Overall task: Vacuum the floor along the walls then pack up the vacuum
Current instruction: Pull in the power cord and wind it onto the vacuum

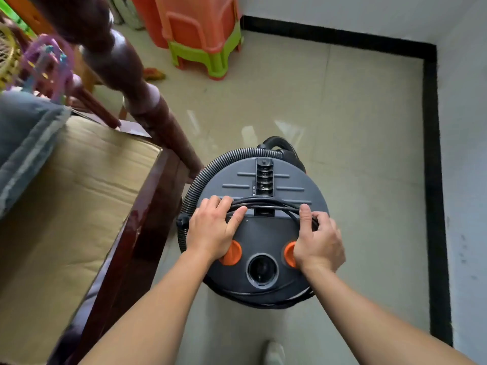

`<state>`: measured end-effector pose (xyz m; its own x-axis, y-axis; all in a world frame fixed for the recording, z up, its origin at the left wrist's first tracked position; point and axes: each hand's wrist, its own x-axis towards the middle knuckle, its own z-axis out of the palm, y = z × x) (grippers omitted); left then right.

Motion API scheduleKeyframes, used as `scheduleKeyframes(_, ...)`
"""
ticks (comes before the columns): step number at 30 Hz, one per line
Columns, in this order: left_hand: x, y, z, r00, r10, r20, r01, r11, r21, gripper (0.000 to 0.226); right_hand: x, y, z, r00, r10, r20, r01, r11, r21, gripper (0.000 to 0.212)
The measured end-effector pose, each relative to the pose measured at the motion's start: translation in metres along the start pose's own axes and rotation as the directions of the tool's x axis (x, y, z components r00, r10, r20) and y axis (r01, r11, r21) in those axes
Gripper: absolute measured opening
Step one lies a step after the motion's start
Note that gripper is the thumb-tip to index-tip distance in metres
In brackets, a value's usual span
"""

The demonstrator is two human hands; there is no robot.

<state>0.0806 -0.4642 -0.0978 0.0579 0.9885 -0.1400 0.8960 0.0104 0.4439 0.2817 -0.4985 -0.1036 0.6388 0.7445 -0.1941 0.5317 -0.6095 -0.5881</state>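
Note:
A round dark grey canister vacuum (263, 233) with two orange knobs stands on the tiled floor below me. Its ribbed black hose (200, 177) curls around the left side of the lid. A black power cord (266, 202) lies bundled across the middle of the lid. My left hand (210, 230) rests on the lid's left part, its fingers over the cord's left end. At the lid's right edge, my right hand (317, 239) grips the cord's right end, thumb up.
A dark wooden bed frame (147, 212) with a cardboard sheet (73, 206) and a turned post (147, 101) stands at the left. Stacked orange and green plastic stools (203, 35) stand ahead. White walls with a black skirting (432, 180) run behind and at the right.

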Motion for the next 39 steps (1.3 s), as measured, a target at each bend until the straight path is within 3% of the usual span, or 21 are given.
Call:
scheduleKeyframes(5, 0.062, 0.018, 0.002, 0.998, -0.05, -0.043, 0.05, 0.999, 0.0, 0.059, 0.069, -0.033, 0.008, 0.999, -0.044, 0.017, 0.044, 0.998, -0.038, 0.068)
scheduleKeyframes(14, 0.176, 0.048, -0.003, 0.981, -0.181, -0.065, 0.178, 0.983, -0.044, 0.058, 0.196, -0.102, 0.026, 0.989, -0.116, 0.096, 0.126, 0.985, -0.116, 0.058)
scheduleKeyframes(23, 0.294, 0.076, -0.013, 0.915, -0.37, -0.161, 0.354, 0.927, -0.12, 0.055, 0.333, -0.191, 0.063, 0.92, -0.305, 0.247, 0.345, 0.928, -0.138, 0.061)
scheduleKeyframes(29, 0.351, 0.05, -0.029, 0.782, -0.558, -0.277, 0.521, 0.83, -0.202, 0.052, 0.382, -0.284, 0.119, 0.768, -0.469, 0.436, 0.568, 0.813, -0.126, 0.063)
scheduleKeyframes(36, 0.385, -0.004, -0.059, 0.53, -0.775, -0.343, 0.703, 0.628, -0.333, 0.06, 0.383, -0.395, 0.199, 0.502, -0.608, 0.615, 0.782, 0.623, -0.023, 0.058)
scheduleKeyframes(39, 0.399, -0.032, -0.074, 0.469, -0.809, -0.354, 0.723, 0.582, -0.373, 0.06, 0.373, -0.433, 0.23, 0.452, -0.629, 0.633, 0.809, 0.587, 0.005, 0.058)
